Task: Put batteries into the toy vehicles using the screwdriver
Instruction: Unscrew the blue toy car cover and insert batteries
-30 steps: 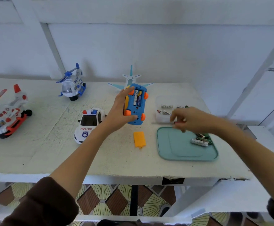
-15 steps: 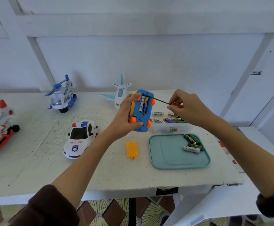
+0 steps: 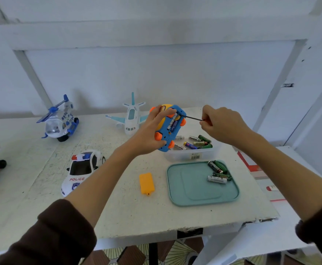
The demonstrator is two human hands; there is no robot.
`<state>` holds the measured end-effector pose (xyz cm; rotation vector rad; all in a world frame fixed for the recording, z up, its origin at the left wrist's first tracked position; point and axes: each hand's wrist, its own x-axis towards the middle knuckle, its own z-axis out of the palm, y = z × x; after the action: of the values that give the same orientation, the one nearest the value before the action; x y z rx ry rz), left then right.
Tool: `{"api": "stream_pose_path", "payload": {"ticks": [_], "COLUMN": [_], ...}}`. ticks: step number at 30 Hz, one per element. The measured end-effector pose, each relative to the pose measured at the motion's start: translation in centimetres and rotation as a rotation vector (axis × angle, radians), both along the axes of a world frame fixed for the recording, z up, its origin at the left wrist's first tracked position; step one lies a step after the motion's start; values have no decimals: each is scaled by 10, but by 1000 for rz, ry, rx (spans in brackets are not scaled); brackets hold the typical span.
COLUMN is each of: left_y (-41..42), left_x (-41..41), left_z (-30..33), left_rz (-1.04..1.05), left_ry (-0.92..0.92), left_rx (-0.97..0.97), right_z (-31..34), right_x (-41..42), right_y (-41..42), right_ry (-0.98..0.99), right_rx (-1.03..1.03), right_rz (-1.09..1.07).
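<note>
L hand (image 3: 146, 134) grips blue toy car (image 3: 170, 129) underside up; R hand (image 3: 223, 124) pinches screwdriver (image 3: 192, 118) at battery bay.

Left hand (image 3: 146, 134): our fingers curl round the blue toy car (image 3: 170, 129), raised above the worktop (image 3: 118, 207).
Right hand (image 3: 223, 125): just right of the car, we pinch the screwdriver (image 3: 192, 118).

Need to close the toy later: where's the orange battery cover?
On the table, the orange battery cover lies between the police car and teal lid.
</note>
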<state>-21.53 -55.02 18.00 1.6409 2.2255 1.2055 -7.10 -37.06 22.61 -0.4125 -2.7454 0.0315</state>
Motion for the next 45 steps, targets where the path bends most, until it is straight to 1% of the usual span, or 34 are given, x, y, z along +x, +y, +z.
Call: {"api": "stream_pose_path", "payload": {"ticks": [7,12,17,20,22,25,29,33,39,42,45], "left_y": [31,44,54,59,62,64,62,60,59,59,60], "left_x": [-20,-26,-35,-40,-42,-41,-37,-34,-28,-26,-24], "left_z": [12,12,7,9,11,9,6,6,5,0,-4], "left_rz": [-65,-84,-88,-78,-73,-42,-22,13,29,67,84], "left_ry": [44,73,115,94,84,25,-91,-151,-148,-162,-270], "left_rx": [-91,-111,-154,-158,-159,-135,-43,24,62,100,155], "right_z": [6,3,1,4,2,-4,-13,-17,-21,-25,-32], "right_x": [-8,-5,3,9,12,9,0,-10,-19,-20,-19], "right_y": [29,43,50,54,55,48,27,14,6,3,-2], "right_ry": [6,-9,-78,-144,-119,-60,-40,3,11,31,71], "right_rx": [-88,-116,-107,-46,-35,-90,-210,-285,-319,-288,-270], "right_rz": [-45,-70,-75,-106,-126,-117,-69,-49,-46,-50,-32]}}
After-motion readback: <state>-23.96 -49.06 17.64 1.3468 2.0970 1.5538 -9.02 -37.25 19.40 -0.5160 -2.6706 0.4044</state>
